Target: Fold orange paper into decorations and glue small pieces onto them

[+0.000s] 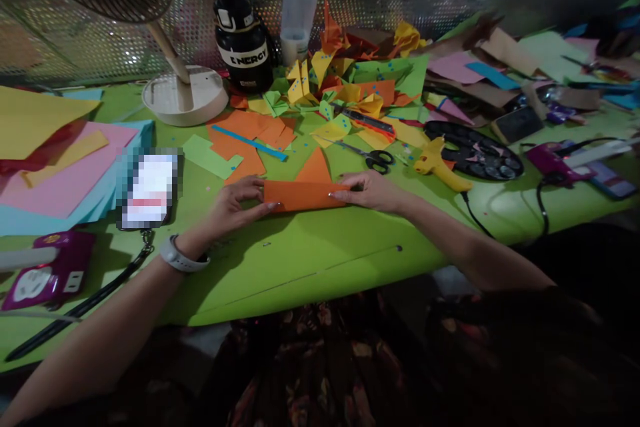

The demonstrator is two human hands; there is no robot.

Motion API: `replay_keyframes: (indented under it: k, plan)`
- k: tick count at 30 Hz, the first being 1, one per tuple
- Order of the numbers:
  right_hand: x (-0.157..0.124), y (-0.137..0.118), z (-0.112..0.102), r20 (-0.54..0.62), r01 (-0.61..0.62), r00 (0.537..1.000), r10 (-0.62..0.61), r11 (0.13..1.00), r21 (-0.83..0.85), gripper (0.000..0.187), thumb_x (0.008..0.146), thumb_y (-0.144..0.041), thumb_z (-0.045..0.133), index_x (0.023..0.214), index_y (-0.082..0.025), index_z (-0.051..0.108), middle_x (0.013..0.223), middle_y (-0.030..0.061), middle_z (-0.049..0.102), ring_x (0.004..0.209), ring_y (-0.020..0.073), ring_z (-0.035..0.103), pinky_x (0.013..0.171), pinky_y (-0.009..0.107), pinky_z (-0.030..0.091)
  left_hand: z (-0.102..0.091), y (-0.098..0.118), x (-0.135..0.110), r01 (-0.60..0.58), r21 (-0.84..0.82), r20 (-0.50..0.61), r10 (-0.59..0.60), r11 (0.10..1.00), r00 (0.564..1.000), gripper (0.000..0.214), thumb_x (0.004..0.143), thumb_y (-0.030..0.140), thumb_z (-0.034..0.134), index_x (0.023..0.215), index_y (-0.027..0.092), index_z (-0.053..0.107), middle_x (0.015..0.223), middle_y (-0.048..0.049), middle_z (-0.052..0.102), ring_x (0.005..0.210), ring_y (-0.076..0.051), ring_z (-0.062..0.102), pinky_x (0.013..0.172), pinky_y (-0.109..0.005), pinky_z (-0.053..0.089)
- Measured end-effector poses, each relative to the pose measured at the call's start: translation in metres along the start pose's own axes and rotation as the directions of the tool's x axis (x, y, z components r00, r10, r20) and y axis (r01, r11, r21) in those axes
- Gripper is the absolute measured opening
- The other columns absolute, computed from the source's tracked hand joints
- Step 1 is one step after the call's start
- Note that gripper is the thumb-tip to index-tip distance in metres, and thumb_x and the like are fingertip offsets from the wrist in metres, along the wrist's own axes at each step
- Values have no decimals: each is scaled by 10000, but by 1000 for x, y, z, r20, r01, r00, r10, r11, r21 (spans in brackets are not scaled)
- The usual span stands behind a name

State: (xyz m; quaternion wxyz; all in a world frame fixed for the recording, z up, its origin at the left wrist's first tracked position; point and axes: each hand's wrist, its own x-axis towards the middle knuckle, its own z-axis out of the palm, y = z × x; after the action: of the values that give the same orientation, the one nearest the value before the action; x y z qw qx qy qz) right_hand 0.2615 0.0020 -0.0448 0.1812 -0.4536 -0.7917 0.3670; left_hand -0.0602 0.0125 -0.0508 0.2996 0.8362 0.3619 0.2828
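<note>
Left hand (239,205) and right hand (369,191) pinch opposite ends of the folded orange paper (301,196), long axis nine-to-three o'clock.

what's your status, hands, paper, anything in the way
Left hand and right hand on opposite ends of orange paper. Paper held as a band. Scissors and yellow glue gun beyond right hand, neither touching the paper.

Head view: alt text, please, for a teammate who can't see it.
The person's left hand and right hand hold a folded orange paper sheet at opposite ends over a lime-green tabletop. Beyond lie black-handled scissors and a yellow corded glue gun; a black, white-banded bottle stands farther back.
</note>
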Motion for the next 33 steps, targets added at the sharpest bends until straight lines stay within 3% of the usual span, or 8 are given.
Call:
replay_keyframes:
  k: [2,6,12,19,21,25,29,33]
  plan:
    - [4,-6,2,-40,-95,994,97,994,48,468,869,-624,590,683,-197,643,644,-9,586,594,133,508,562,302,405,0,-5,0,18,81,11,-19,997,1000,389,862,525,659,675,185,627,1069,-107,671,1070,-255,637,959,-461,542]
    - [14,-13,11,-180,-122,977,117,992,-13,536,873,-666,548,610,-202,496,592,-29,437,573,120,387,556,296,297,0,-7,0,46,143,59,-55,989,997,428,848,558,653,652,179,622,1212,-118,630,1144,-272,595,1003,-486,507]
    - [23,3,29,-342,-19,931,-128,918,-396,449,959,-558,475,681,-207,502,825,74,569,818,219,494,768,364,387,0,0,-1,117,229,60,-134,966,989,424,856,569,621,663,193,655,1266,-88,627,1195,-275,545,1119,-504,381]
    - [22,7,35,-367,-78,923,-119,874,-479,370,937,-533,548,762,-208,564,902,88,585,915,256,517,830,389,424,1,-10,-5,84,338,17,-95,937,995,424,828,577,659,653,193,614,1258,-99,624,1199,-275,560,1167,-543,274]
    - [22,6,35,-370,-91,922,-110,870,-485,358,933,-524,561,761,-210,564,899,85,585,912,258,520,829,392,429,1,-10,-5,84,392,-16,-84,916,996,379,816,571,680,768,197,638,1261,-111,629,1198,-283,567,1171,-567,261]
    - [22,7,36,-371,-93,922,-110,868,-488,325,916,-495,603,762,-212,568,902,81,588,913,257,515,837,393,429,8,6,-6,49,538,-147,36,842,988,477,868,509,643,1248,227,583,1422,-121,547,1354,-319,473,1205,-592,204]
    - [23,7,37,-367,-96,925,-100,872,-480,286,900,-450,640,758,-211,569,907,77,590,923,257,512,840,389,423,28,28,-12,-275,576,177,210,770,961,602,996,434,454,1541,222,308,1580,-103,396,1484,-257,317,1234,-474,215]
    - [23,4,34,-368,-118,928,-55,895,-430,278,868,-421,688,737,-210,563,901,71,592,925,251,526,844,385,422,43,33,-17,-384,559,357,206,735,911,856,974,615,383,1596,116,71,1624,-148,274,1515,-255,234,1241,-424,183]
